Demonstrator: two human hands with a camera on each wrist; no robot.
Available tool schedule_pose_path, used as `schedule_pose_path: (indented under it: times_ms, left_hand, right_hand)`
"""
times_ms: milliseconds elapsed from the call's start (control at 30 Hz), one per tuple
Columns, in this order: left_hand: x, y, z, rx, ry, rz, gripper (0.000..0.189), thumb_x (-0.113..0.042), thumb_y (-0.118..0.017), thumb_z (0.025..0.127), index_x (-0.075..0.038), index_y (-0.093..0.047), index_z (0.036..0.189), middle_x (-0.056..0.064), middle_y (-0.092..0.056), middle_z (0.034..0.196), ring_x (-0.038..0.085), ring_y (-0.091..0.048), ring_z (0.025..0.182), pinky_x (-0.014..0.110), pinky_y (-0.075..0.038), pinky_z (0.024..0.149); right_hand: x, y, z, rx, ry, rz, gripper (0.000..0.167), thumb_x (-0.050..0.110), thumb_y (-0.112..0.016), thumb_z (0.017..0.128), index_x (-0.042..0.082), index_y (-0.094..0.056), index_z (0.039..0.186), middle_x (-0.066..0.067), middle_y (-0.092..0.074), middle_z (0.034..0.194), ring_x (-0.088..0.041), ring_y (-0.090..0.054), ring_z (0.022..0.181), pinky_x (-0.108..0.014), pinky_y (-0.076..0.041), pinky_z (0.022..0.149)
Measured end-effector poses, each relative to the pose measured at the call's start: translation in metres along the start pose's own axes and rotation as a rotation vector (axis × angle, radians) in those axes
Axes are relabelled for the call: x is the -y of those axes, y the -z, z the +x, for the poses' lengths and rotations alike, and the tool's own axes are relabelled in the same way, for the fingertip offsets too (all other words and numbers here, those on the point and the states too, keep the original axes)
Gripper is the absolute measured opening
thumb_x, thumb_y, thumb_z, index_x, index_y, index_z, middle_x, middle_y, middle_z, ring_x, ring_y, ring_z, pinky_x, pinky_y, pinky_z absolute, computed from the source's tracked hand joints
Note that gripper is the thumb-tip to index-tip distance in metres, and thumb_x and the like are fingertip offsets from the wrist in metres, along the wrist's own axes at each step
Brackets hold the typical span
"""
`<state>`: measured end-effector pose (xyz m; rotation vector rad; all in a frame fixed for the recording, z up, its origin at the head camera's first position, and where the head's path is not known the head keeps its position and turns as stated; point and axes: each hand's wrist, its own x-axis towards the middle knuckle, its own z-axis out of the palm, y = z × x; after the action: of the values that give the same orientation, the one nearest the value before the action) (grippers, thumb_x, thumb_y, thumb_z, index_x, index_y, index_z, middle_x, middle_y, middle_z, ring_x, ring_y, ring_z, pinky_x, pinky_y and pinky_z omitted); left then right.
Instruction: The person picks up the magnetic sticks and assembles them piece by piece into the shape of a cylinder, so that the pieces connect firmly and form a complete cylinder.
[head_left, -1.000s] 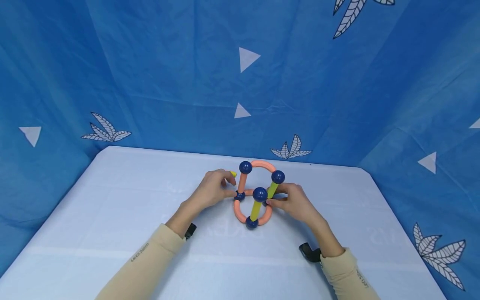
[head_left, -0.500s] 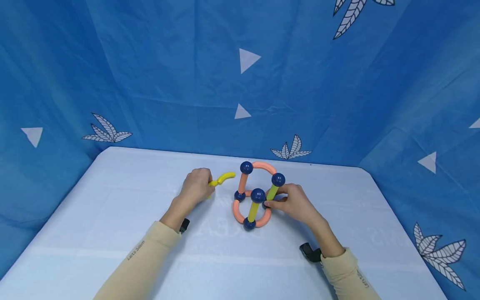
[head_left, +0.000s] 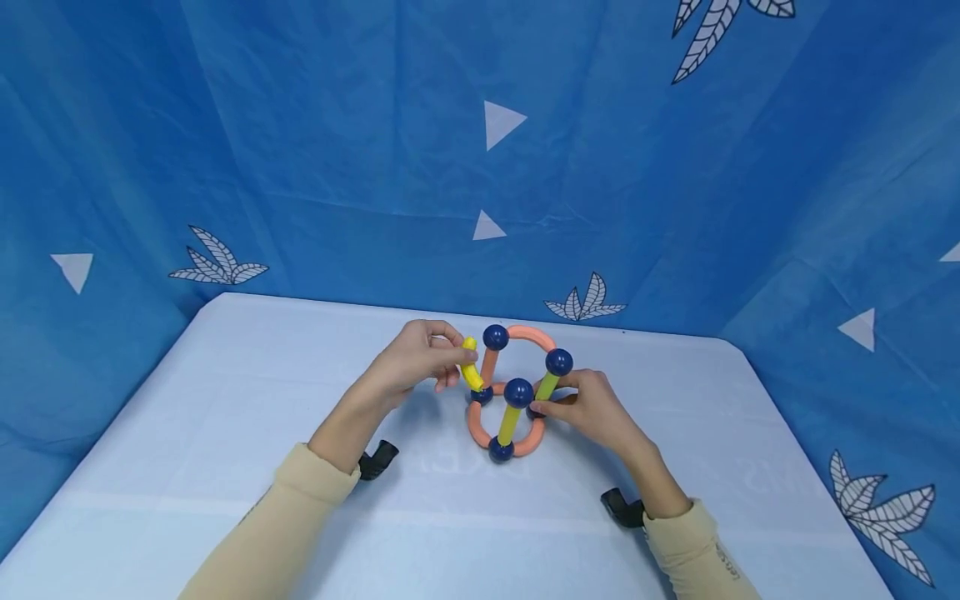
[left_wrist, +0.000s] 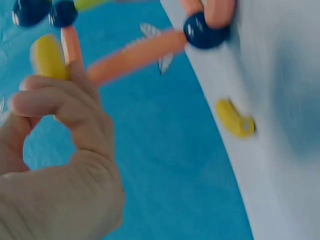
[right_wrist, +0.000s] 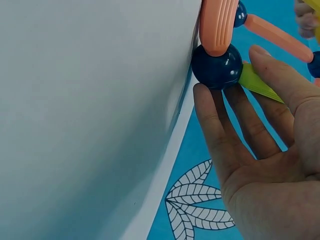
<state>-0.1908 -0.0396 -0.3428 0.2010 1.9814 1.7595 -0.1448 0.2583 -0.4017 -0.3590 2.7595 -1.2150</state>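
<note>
My left hand [head_left: 416,358] pinches a yellow curved magnetic rod [head_left: 472,375] between thumb and fingers. The rod stands nearly upright, its lower end right at the lower left ball [head_left: 482,395] of a magnetic stick-and-ball frame. That frame has a ring of orange curved rods [head_left: 477,427] at its base, three upright sticks topped by dark blue balls, and one orange curved rod [head_left: 531,335] joining two top balls. My right hand [head_left: 588,404] holds the frame at its lower right, thumb on the lime green stick [right_wrist: 255,82] and fingers by the dark blue ball [right_wrist: 216,67].
A second yellow curved rod [left_wrist: 232,119] lies on the white table [head_left: 315,358]; the left hand hides it in the head view. Blue printed cloth [head_left: 360,208] hangs behind the table. Black wrist camera parts [head_left: 378,460] show under both forearms.
My left hand went from the frame leftward to the yellow rods on the table, picked one up and brought it back to the frame's left side. The right hand stays in place.
</note>
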Motion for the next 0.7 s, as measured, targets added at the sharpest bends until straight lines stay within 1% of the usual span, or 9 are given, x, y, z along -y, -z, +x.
schedule_pose_path:
  times_ms: [33, 100, 200, 300, 433, 500, 600, 700]
  left_hand:
    - [0.0, -0.003, 0.0, 0.027, 0.006, -0.053, 0.026, -0.015, -0.077, 0.096, 0.002, -0.063, 0.11, 0.011, -0.072, 0.073, 0.017, -0.059, 0.054, 0.025, -0.05, 0.054]
    - [0.001, -0.009, 0.001, 0.051, 0.012, -0.127, 0.027, -0.016, -0.077, 0.096, 0.003, -0.064, 0.11, 0.01, -0.072, 0.073, 0.015, -0.061, 0.053, 0.023, -0.051, 0.054]
    - [0.002, -0.013, 0.002, 0.041, 0.006, -0.184, 0.027, -0.016, -0.078, 0.096, 0.005, -0.065, 0.109, 0.011, -0.071, 0.073, 0.014, -0.062, 0.052, 0.022, -0.053, 0.053]
    - [0.002, -0.016, 0.002, 0.024, 0.005, -0.2, 0.029, -0.016, -0.079, 0.096, 0.005, -0.067, 0.112, 0.011, -0.072, 0.074, 0.013, -0.064, 0.053, 0.022, -0.054, 0.053]
    - [0.0, -0.022, 0.0, 0.034, 0.019, -0.209, 0.035, -0.017, -0.08, 0.095, 0.006, -0.066, 0.118, 0.013, -0.076, 0.083, 0.014, -0.068, 0.056, 0.023, -0.058, 0.058]
    - [0.0, -0.025, -0.001, 0.046, 0.025, -0.215, 0.036, -0.016, -0.08, 0.095, 0.005, -0.065, 0.12, 0.014, -0.078, 0.086, 0.015, -0.071, 0.058, 0.024, -0.06, 0.061]
    - [0.0, -0.028, -0.002, 0.061, 0.025, -0.223, 0.034, -0.016, -0.08, 0.096, 0.005, -0.064, 0.118, 0.015, -0.078, 0.087, 0.015, -0.072, 0.059, 0.025, -0.061, 0.063]
    - [0.001, -0.025, 0.0, 0.105, 0.031, -0.217, 0.035, -0.023, -0.076, 0.099, 0.006, -0.066, 0.118, 0.015, -0.077, 0.087, 0.016, -0.073, 0.061, 0.026, -0.061, 0.064]
  right_hand:
    - [0.0, 0.0, 0.0, 0.0, -0.004, -0.001, 0.018, 0.02, -0.088, 0.088, 0.012, -0.082, 0.103, -0.001, -0.079, 0.104, -0.025, -0.075, 0.107, -0.037, -0.064, 0.083]
    - [0.0, -0.001, -0.001, -0.001, -0.006, -0.005, 0.018, 0.021, -0.088, 0.088, 0.012, -0.082, 0.102, -0.001, -0.08, 0.104, -0.025, -0.074, 0.107, -0.037, -0.064, 0.084]
    - [-0.001, -0.001, -0.001, -0.002, 0.005, -0.008, 0.017, 0.02, -0.088, 0.088, 0.013, -0.082, 0.102, -0.001, -0.08, 0.103, -0.025, -0.074, 0.107, -0.038, -0.064, 0.083]
    - [0.0, -0.001, -0.001, -0.002, 0.028, -0.013, 0.017, 0.02, -0.088, 0.088, 0.014, -0.083, 0.102, 0.0, -0.08, 0.103, -0.025, -0.075, 0.107, -0.037, -0.064, 0.083]
    - [0.0, 0.0, -0.001, 0.004, 0.044, -0.013, 0.017, 0.019, -0.088, 0.088, 0.014, -0.083, 0.103, -0.001, -0.08, 0.104, -0.026, -0.075, 0.108, -0.037, -0.064, 0.083]
    - [0.0, 0.0, -0.001, 0.007, 0.038, -0.015, 0.017, 0.019, -0.088, 0.088, 0.013, -0.082, 0.104, -0.001, -0.08, 0.105, -0.026, -0.075, 0.108, -0.039, -0.064, 0.083]
    - [0.0, 0.0, -0.001, 0.012, 0.025, -0.019, 0.018, 0.018, -0.087, 0.089, 0.012, -0.082, 0.104, -0.002, -0.08, 0.105, -0.027, -0.074, 0.108, -0.04, -0.064, 0.084]
    - [-0.001, 0.0, 0.0, 0.008, 0.022, -0.021, 0.017, 0.018, -0.087, 0.089, 0.012, -0.081, 0.104, -0.002, -0.08, 0.105, -0.027, -0.074, 0.107, -0.04, -0.064, 0.084]
